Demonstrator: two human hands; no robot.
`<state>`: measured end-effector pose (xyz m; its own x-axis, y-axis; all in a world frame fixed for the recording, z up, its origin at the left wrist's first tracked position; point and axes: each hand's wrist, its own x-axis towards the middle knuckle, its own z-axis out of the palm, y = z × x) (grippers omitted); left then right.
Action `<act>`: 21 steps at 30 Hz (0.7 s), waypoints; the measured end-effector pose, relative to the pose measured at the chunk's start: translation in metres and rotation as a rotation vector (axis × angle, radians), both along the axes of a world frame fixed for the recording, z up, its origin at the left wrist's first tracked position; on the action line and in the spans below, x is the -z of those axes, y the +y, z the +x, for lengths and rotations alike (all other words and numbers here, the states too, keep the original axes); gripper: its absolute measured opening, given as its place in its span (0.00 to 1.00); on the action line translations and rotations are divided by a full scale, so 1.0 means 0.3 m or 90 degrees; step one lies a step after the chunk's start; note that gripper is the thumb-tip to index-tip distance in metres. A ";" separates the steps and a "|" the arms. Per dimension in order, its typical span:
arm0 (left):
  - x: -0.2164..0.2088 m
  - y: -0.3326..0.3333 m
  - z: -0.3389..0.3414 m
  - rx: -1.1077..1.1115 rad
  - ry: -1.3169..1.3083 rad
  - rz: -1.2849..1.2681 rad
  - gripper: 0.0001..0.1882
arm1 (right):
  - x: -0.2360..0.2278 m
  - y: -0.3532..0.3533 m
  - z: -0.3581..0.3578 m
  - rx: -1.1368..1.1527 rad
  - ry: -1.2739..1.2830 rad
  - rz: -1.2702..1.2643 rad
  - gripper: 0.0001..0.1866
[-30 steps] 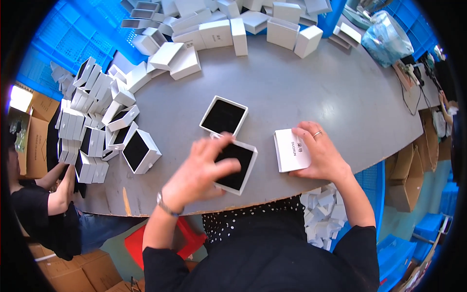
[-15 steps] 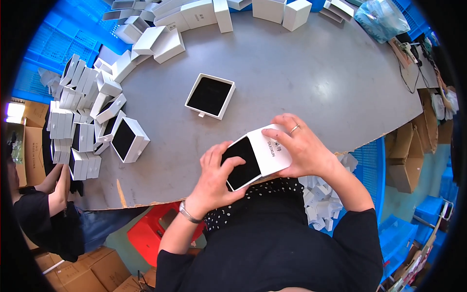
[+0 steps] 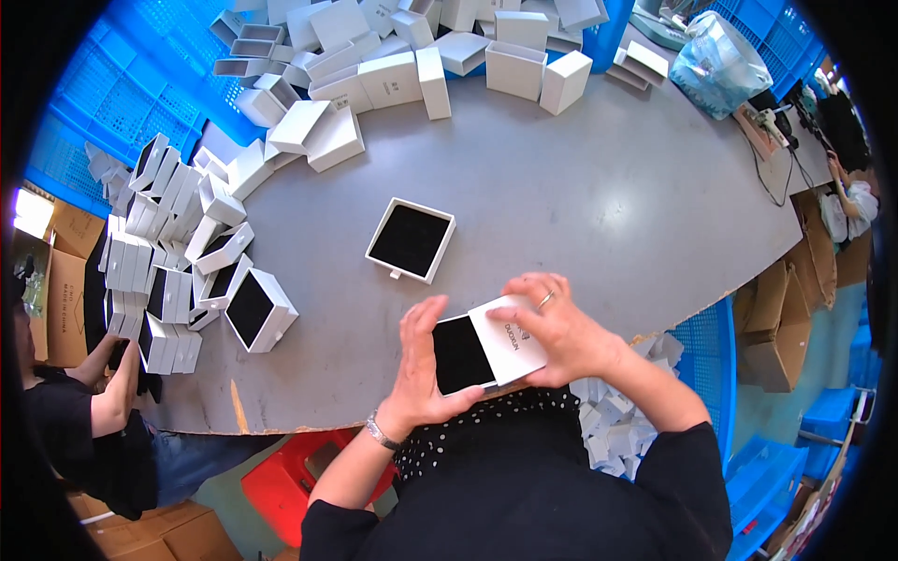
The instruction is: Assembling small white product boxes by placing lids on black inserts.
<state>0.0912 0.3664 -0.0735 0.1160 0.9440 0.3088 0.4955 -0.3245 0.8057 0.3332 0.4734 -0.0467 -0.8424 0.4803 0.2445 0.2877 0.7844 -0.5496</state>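
Observation:
Close in front of me at the table's near edge is a small white drawer box, its sleeve [image 3: 511,351] partly over a black-lined tray [image 3: 460,357]. My right hand [image 3: 561,337] is closed around the sleeve, thumb and fingers at its edges. My left hand [image 3: 421,366] spans the tray's exposed end, fingers along its left side and thumb at its near edge. Beyond them, a separate white tray with a black insert [image 3: 410,241] lies on the grey table, pull tab toward me.
White boxes with black inserts [image 3: 251,310] are stacked at the left. Empty white sleeves [image 3: 391,82] pile up along the far side, near blue crates [image 3: 122,103]. A co-worker's hands [image 3: 117,365] are at the far left. White pieces fill a blue bin [image 3: 706,365] at my right.
My left fingers have straightened and moved off the black insert to the tray's side. The box has shifted slightly. The view has tilted, so the table sits lower in it.

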 end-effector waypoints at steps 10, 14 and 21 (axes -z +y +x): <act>-0.054 0.094 0.052 -0.068 0.076 0.090 0.49 | -0.202 0.040 0.074 -0.075 -0.261 -0.095 0.39; -0.065 0.190 -0.088 -0.309 0.254 0.086 0.43 | -0.325 0.311 0.015 -0.039 -0.371 -0.034 0.42; -0.020 0.223 -0.168 -0.248 0.182 -0.026 0.44 | -0.096 1.065 -0.526 0.247 0.024 0.386 0.57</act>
<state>0.0408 0.4334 -0.0674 -0.1742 0.9447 0.2779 0.7774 -0.0413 0.6277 0.1755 0.7930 -0.0180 -0.6246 0.5137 0.5882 0.5970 0.7996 -0.0644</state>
